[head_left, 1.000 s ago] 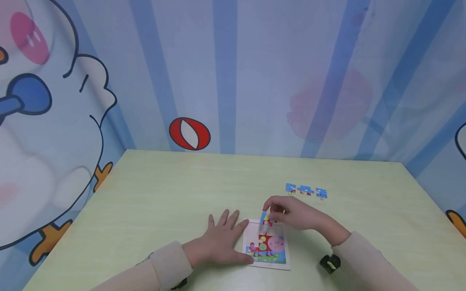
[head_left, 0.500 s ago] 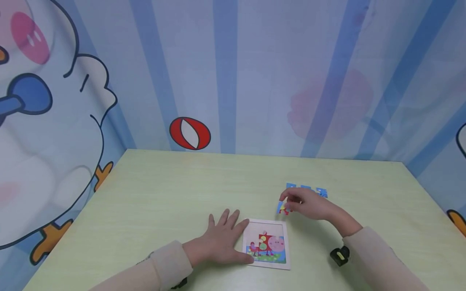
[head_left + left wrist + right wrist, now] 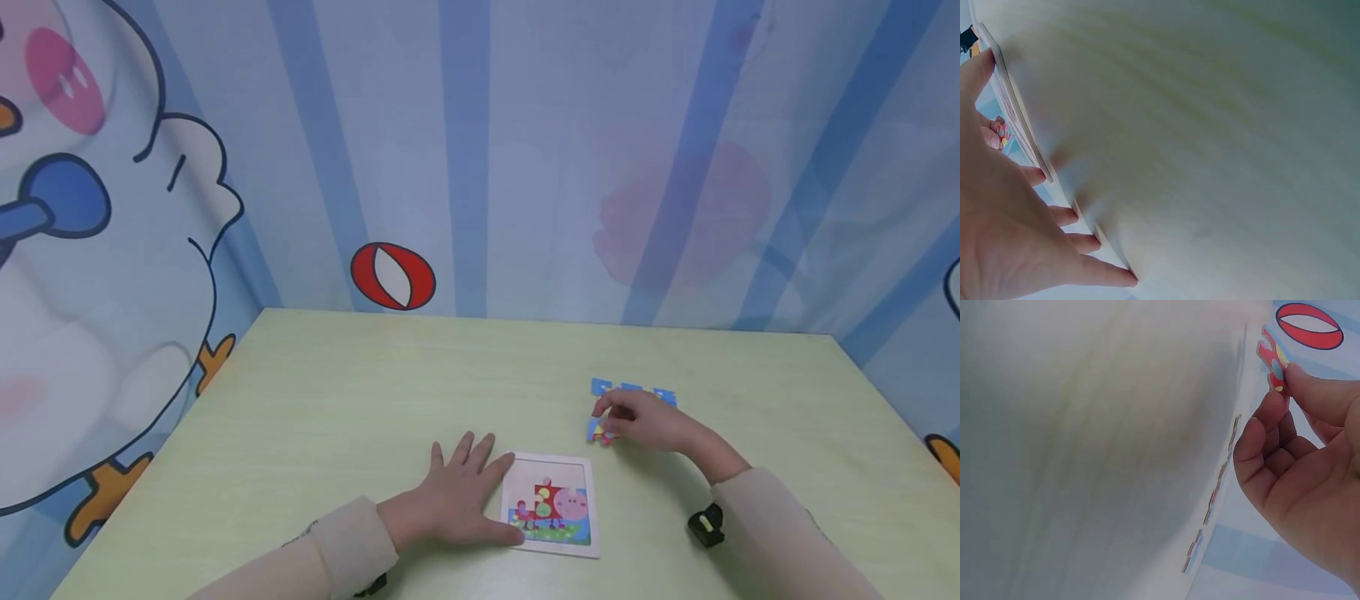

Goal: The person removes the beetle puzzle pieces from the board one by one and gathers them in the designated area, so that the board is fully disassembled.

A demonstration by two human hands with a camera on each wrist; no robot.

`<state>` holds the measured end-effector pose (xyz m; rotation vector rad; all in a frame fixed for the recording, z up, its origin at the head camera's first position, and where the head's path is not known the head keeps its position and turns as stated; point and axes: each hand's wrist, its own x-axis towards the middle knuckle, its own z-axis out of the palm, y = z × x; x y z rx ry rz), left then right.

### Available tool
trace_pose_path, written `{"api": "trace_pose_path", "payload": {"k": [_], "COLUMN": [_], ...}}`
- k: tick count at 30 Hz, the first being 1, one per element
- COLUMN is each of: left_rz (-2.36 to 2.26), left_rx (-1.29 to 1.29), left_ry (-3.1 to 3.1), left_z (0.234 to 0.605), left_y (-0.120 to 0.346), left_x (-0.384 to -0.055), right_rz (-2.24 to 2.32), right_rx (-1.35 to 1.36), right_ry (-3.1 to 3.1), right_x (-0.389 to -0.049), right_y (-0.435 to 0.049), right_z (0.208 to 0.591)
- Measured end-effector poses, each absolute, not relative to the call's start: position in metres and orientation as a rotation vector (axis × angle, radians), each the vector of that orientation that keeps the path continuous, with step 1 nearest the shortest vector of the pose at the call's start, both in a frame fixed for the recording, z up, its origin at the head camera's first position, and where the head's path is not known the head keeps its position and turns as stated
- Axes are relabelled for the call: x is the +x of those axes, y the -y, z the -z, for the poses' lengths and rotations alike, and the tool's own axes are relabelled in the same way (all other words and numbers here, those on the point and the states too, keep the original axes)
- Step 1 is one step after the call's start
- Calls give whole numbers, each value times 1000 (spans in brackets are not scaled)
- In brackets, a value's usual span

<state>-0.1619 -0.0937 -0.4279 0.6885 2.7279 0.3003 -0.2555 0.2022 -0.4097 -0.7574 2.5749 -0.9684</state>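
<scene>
My right hand (image 3: 651,423) pinches a jigsaw piece (image 3: 1274,359) between thumb and fingertips, above the table right of the puzzle board. The piece is blue, red and yellow. Fingers spread, my left hand (image 3: 457,496) rests with its thumb and index finger at the left edge of the white-framed puzzle board (image 3: 592,521). Fitted pieces (image 3: 558,508) with a pink pig's head and a red body fill the board's lower and right part; bare backing shows at its top and upper left. Behind the right hand lie three loose pieces (image 3: 601,387) in a row, partly covered by it.
The pale wooden table (image 3: 390,375) ends at a blue striped cloth backdrop (image 3: 525,167) printed with cartoon figures and a red-and-white ball (image 3: 393,276). A small black device (image 3: 707,525) hangs at the right wrist.
My right hand has carried the pinched piece from over the board's top edge to the right, near the loose pieces. The left hand and board have stayed in place.
</scene>
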Motion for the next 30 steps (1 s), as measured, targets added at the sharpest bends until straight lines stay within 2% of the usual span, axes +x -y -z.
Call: {"api": "trace_pose_path", "payload": {"k": [30], "left_rz": [-314], "left_rx": [687], "left_ry": [-2718], "left_z": [427], "left_y": [94], "left_x": [-162], "right_rz": [751], "right_rx": [-694], "right_ry": [-2680], "right_x": [-263], "right_y": [-201], "right_z": [417]}}
